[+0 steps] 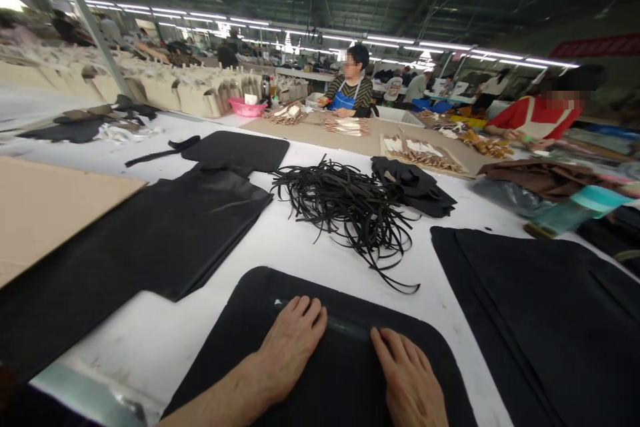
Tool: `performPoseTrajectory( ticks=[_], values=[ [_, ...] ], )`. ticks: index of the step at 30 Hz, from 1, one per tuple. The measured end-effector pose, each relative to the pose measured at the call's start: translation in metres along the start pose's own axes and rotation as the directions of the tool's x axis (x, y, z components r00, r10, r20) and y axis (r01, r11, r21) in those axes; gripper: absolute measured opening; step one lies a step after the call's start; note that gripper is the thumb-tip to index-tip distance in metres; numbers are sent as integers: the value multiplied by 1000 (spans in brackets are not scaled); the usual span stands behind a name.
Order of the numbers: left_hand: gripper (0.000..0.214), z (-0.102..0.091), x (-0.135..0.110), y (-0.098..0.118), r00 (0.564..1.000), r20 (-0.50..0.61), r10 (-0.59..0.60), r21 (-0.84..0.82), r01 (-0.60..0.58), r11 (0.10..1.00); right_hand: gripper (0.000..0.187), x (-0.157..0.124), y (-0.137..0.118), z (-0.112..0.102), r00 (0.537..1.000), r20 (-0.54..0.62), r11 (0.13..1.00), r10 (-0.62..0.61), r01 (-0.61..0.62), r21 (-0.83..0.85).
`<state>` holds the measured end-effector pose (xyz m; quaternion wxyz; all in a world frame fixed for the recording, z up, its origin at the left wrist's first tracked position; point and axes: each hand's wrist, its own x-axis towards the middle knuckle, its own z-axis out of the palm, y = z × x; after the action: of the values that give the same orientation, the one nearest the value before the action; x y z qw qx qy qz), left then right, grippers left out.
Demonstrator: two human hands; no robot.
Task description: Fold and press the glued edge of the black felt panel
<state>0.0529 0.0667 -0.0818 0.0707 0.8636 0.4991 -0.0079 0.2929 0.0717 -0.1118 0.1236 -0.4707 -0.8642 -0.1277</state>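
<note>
A black panel with rounded corners (345, 373) lies flat on the white table in front of me. My left hand (293, 347) rests on its upper middle, fingers stretched forward with their tips on the surface. Farther right, my right hand (407, 373) presses down on the same panel, its fingers extended and pointing away from me. Between the two hands runs a slightly shiny strip (347, 328) across the panel. A small white mark (278, 303) shows left of my left fingertips. Neither hand grasps anything that I can see.
Beyond the panel lies a tangled heap of thin black straps (345, 203). Folded black sheets (130, 233) are at left, more black panels (550, 313) at right. A teal-lidded bottle (575, 210) stands at right. Two co-workers (350, 87) sit across the table.
</note>
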Motion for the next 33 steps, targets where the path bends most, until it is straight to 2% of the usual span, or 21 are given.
performPoseTrajectory(
  ticks=[3,11,14,18,21,24,27,30,33],
  values=[
    [50,4,-12,-14,998,-32,-54,21,55,998,54,-8,14,-1,998,-30,996,-55,52,-75],
    [57,7,-45,-58,977,-97,-192,44,197,979,54,-19,25,-1,996,-59,986,-66,56,-160],
    [57,9,-51,-65,958,-162,-238,65,251,966,53,-18,23,0,997,-55,986,-46,37,-162],
    [56,11,-53,-66,947,-201,-251,53,267,962,50,-19,24,0,1000,-22,989,-18,14,-150],
    [55,9,-54,-71,938,-205,-280,33,292,956,47,-23,30,-3,998,37,991,42,-37,-130],
    [50,3,-54,-76,929,-203,-310,40,324,945,45,-22,32,-12,981,98,981,169,-157,-116],
    [47,-7,-46,-71,934,-226,-275,46,293,955,43,-6,20,-26,963,128,971,237,-230,-69],
    [51,-12,-29,-51,961,-218,-172,6,178,984,44,22,-9,-34,967,162,976,195,-207,63],
    [58,-7,-8,-26,992,-121,-44,-29,41,999,46,44,-40,-28,973,202,978,115,-147,148]
  ],
)
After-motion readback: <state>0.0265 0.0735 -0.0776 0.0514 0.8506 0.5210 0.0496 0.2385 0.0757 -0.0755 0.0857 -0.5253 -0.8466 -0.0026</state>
